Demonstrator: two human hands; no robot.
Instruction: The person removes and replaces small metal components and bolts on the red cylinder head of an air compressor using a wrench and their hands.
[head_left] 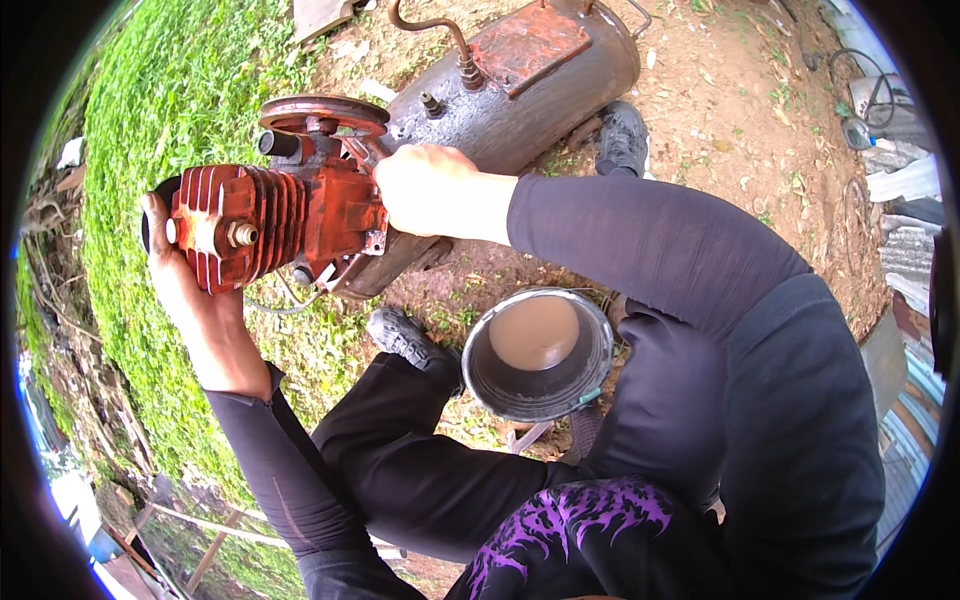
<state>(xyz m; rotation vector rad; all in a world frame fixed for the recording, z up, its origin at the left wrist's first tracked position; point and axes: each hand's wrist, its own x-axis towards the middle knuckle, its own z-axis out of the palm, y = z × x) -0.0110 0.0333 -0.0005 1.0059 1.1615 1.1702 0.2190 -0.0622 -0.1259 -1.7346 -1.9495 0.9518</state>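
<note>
My left hand (178,275) is wrapped round the outer end of a red finned compressor pump head (232,205), thumb up along a dark round part. My right hand (420,190) is closed at the pump's other side, just below the rusty flywheel (322,110); what its fingers grip is hidden. The pump sits at the left end of a grey cylindrical tank (560,90), which carries a red mounting plate (525,48), a bent pipe and fittings. A thin cable hangs beneath the pump.
A dark bucket (595,390) of murky water stands between my legs. My shoes (405,340) rest either side near the tank. Grass (160,100) lies at left, dirt ground (760,200) at right, with corrugated sheets (910,260) and a coiled hose along the right edge.
</note>
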